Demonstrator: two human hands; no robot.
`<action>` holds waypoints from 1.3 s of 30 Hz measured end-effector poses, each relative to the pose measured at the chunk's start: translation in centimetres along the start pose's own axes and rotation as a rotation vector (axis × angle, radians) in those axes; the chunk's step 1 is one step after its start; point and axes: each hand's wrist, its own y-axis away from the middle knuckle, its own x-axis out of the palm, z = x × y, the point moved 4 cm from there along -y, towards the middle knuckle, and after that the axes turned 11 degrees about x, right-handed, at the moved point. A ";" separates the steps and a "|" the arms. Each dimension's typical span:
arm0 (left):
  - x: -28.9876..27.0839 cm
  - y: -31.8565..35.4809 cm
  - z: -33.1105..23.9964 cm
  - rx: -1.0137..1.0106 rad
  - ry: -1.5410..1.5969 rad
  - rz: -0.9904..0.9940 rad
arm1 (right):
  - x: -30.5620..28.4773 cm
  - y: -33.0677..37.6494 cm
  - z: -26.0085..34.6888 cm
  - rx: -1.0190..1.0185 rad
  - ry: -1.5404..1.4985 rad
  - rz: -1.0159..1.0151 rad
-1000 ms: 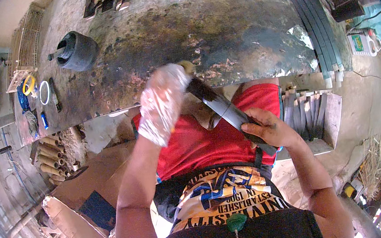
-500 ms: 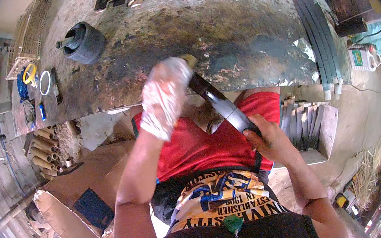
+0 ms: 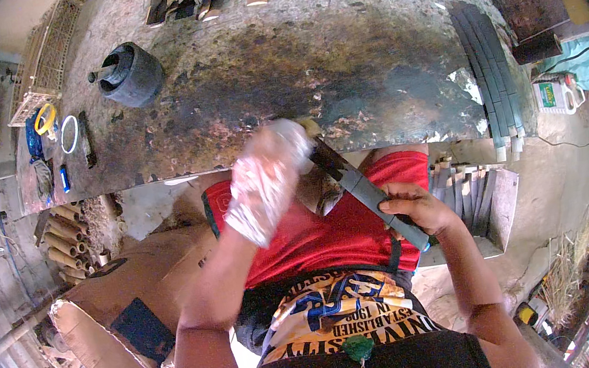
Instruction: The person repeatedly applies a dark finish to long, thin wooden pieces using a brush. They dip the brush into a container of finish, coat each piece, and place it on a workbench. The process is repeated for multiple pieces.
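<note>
bright, even daylight fills the scene, with no hard shadows on the stained workbench [image 3: 238, 94]. the gloved left hand [image 3: 264, 180] is overexposed and smeared by motion blur, its detail washed out. the right hand [image 3: 417, 209] is sharper. the fisheye lens bends straight edges strongly toward the rim, where the picture darkens into a black ring and detail turns soft.
</note>
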 end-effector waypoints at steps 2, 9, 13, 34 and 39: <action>-0.1 0.0 4.7 -0.073 0.100 -0.093 | -0.4 -0.1 0.1 -0.009 0.019 -0.006; -3.7 2.3 9.0 -0.335 0.744 -0.479 | -2.8 3.5 2.0 -0.519 0.286 -0.282; -4.6 1.9 7.5 -0.092 0.501 -0.564 | -8.9 7.7 5.1 -0.593 0.359 -0.638; -1.1 4.5 8.4 -0.572 0.931 -1.059 | -21.3 -11.2 38.6 -0.639 0.788 -1.498; -0.8 4.7 8.9 -0.755 0.920 -1.013 | -22.5 -13.8 41.1 -0.364 0.771 -1.388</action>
